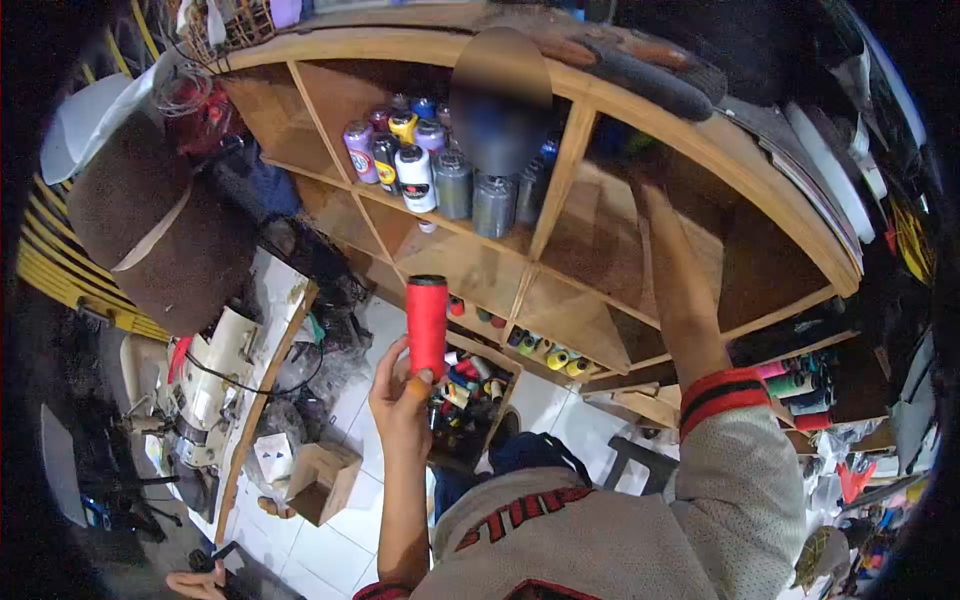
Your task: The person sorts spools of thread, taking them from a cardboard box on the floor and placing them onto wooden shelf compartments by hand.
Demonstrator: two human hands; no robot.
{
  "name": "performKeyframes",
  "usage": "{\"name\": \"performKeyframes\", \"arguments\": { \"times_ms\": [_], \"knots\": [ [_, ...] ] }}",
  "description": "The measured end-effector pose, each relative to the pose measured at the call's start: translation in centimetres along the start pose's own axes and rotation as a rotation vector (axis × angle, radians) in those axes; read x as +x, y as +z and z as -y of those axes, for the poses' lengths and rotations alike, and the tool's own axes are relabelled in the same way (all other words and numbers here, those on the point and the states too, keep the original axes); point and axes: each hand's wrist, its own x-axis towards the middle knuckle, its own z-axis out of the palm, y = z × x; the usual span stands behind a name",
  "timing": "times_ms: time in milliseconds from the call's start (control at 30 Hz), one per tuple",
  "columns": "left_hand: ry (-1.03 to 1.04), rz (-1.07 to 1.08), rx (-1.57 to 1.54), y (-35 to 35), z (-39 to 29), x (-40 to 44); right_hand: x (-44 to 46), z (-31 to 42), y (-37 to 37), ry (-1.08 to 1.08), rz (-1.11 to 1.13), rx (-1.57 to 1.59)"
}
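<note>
From where I stand, with the clock laid out as the wearer sees it, the red thread spool (427,325) is up in front of the shelving (563,180), pinched low down by the left hand (402,408), thumb against its bottom end. Its long axis runs almost straight from 12 to 6, with the black-rimmed end pointing to 12 and the lower end down at the thumb.

The right hand (652,195) is off at 2 o'clock from the spool, reaching into a shelf compartment; it is so shadowed in there that I can't tell whether it is spread, closed or holding anything. Between 12 and 1 stand the bottles: a white bottle (415,180) with a dark label, a purple bottle (360,152) to its left and a grey bottle (494,207) to its right.

Just below the spool, toward 5, a wooden bin holds a jumble of small spools (458,395). More thread cones (788,385) lie stacked just past 3. Near 9 a sewing machine (218,372) sits on a wood-edged tabletop (268,395), and an open cardboard box (322,485) rests at 7.
</note>
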Motion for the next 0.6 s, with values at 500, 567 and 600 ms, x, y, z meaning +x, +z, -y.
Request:
{"name": "performKeyframes", "arguments": {
  "times_ms": [500, 567, 600],
  "knots": [
    [0.067, 0.193, 0.113, -4.0, -4.3, 0.8, -26.2, 9.3, -4.8, -0.278, 0.468, 1.124],
    [0.03, 0.243, 0.087, -4.6, -5.2, 1.1, -30.6, 11.7, -4.1, -0.28, 0.416, 1.289],
    [0.028, 0.272, 0.091, -4.3, -6.1, 0.7, -32.3, 12.4, -3.9, -0.277, 0.389, 1.371]
  ]
}}
